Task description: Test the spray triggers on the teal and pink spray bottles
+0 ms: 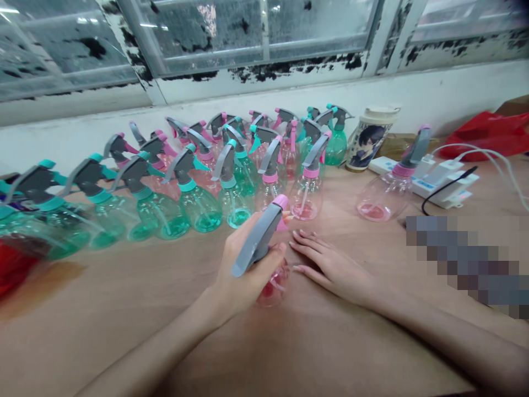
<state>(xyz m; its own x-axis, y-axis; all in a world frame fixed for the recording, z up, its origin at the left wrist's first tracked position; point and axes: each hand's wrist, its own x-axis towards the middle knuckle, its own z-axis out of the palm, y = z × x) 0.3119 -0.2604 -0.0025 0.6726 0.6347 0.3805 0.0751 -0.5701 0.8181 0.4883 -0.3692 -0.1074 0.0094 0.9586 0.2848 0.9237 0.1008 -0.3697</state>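
In the middle of the table, my left hand (243,264) is wrapped round the neck of a pink spray bottle (273,289). Its grey trigger head with a pink nozzle rises above my fingers, the nozzle facing away from me. My right hand (324,262) lies flat on the table just right of that bottle, fingers stretched out and holding nothing. Behind my hands stand several more spray bottles: green ones (202,209) mostly to the left and in the middle, pink ones (306,201) mixed among them. One pink spray bottle (384,196) stands apart at the right.
A printed cup (367,138) with a white lid stands by the wall. White power strips (442,182) with cables lie at the right, near a red plastic bag (487,135). Another red item (16,264) sits at the left edge. A pixelated patch covers the right side.
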